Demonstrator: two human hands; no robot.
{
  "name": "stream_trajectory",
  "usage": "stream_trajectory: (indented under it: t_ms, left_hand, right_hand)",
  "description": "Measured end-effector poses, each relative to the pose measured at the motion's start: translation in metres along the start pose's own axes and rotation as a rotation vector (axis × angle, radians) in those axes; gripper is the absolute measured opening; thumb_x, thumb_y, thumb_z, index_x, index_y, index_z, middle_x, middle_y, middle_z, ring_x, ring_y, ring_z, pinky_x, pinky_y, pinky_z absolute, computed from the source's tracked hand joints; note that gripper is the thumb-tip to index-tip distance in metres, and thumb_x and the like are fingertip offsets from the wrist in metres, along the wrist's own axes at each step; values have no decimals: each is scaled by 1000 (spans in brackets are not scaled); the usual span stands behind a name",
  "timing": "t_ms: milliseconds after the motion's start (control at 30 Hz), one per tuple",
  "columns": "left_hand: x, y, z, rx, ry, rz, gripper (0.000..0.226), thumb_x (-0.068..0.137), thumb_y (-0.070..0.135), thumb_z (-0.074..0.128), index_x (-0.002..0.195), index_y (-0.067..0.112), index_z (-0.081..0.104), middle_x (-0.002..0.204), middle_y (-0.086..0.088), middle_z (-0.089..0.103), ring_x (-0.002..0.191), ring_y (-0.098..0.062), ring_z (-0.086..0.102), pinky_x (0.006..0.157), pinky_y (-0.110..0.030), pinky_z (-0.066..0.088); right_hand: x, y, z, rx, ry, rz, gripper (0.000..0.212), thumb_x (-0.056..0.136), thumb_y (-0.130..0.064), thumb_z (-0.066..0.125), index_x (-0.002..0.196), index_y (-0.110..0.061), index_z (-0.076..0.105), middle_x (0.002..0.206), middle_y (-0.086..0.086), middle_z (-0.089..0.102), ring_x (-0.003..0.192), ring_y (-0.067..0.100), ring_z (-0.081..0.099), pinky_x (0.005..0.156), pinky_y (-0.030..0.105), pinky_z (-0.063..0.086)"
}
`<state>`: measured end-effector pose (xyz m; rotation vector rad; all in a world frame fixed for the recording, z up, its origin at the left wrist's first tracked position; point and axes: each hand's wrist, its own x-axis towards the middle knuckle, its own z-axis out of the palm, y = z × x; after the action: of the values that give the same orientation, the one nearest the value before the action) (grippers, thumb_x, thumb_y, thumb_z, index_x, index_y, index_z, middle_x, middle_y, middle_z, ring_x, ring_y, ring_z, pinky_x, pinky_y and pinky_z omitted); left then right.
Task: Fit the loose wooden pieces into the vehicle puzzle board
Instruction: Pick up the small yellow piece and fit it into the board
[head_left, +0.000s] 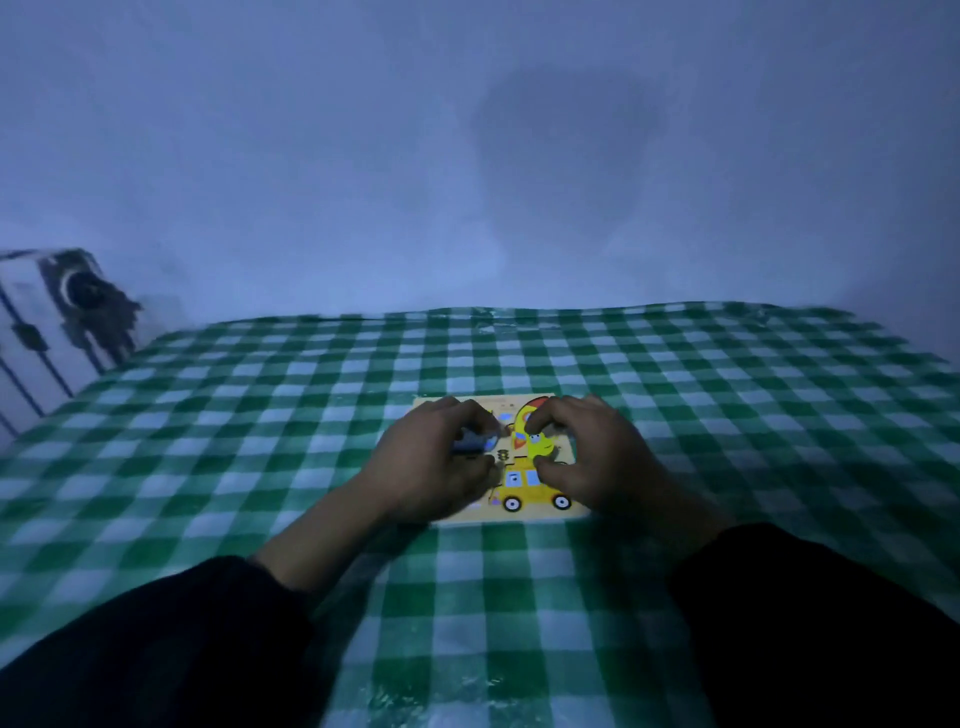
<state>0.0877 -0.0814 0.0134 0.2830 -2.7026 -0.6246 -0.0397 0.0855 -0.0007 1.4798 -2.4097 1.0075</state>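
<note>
A pale wooden puzzle board (519, 514) lies on the green-and-white checked cloth (311, 415). A yellow bus piece (535, 491) with two white wheels sits in its near part. My left hand (436, 462) covers the board's left side, its fingers closed on a bluish-grey piece (475, 442). Over the right side, my right hand (597, 457) pinches a yellow piece (540, 444) between thumb and fingers. A red-and-yellow piece (524, 415) shows at the far edge between both hands. The light is dim and the picture blurred.
The checked cloth spreads wide on all sides of the board. A white object with dark markings (57, 322) stands at the far left beyond the cloth's edge. A plain bluish wall (467, 156) rises behind.
</note>
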Motion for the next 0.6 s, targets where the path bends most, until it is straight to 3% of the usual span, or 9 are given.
stream_trajectory:
  t_ms: [133,300,467,600]
  left_hand:
    - [-12,-15,-4,-35,29,-42,31,75,35,75,105,31,68,105,5,66,102,-18,61,87,-35,51]
    - [-21,-22,0,-13,12,-29,30,77,36,72,106,35,68,110,7,66,106,-17,55,91,-36,48]
    - [-22,-28,3,-23,30,4,29,76,33,73,105,32,70,110,5,68,104,-21,55,92,-37,46]
    - [-23,-31,6,-37,46,23,25,75,33,74,100,30,70,103,4,70,100,-22,57,90,-39,46]
  right_hand:
    - [8,-8,16,26,-53,-25,33,60,-25,66,92,-23,62,92,-1,67,86,15,51,73,30,43]
    - [12,-11,29,16,-52,-78,30,58,-20,68,88,-22,64,81,-10,61,86,20,55,72,34,47]
    - [9,-11,37,16,-58,-56,30,57,-24,63,87,-23,64,95,-8,72,90,22,58,76,33,48]
    - [8,-14,41,36,-98,-61,30,58,-25,64,88,-25,64,97,-9,72,93,22,58,79,41,51]
